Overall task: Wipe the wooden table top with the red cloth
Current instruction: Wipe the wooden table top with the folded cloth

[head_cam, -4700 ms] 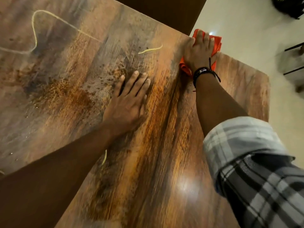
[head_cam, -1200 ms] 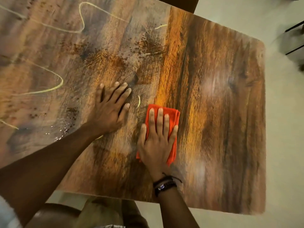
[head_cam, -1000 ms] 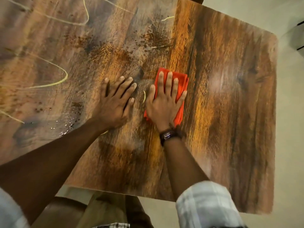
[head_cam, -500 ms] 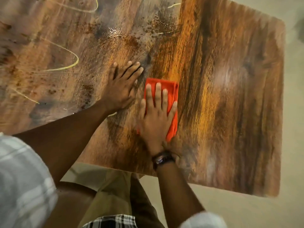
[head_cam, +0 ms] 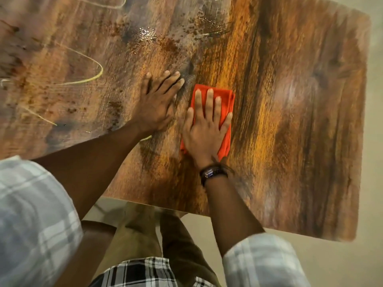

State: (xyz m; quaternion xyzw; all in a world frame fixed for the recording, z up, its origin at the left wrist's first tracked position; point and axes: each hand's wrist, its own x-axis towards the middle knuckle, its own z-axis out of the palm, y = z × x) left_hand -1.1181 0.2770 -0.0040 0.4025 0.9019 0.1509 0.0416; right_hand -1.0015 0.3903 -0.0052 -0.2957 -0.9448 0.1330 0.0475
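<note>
The right hand (head_cam: 204, 129) presses its spread, flat fingers on the folded red cloth (head_cam: 224, 100) mid-desk to scrub, while the left hand (head_cam: 156, 100), open-palmed, braces beside it on the streaked wooden desk (head_cam: 290, 100).

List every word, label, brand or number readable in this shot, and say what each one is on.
None can be read.
The dark wristband on the right hand has a small bluish patch, too small and blurred to read.
The red cloth, the wooden table top and the plaid sleeves carry no print; the yellow lines on the table are loose strands or smears, not letters.
</note>
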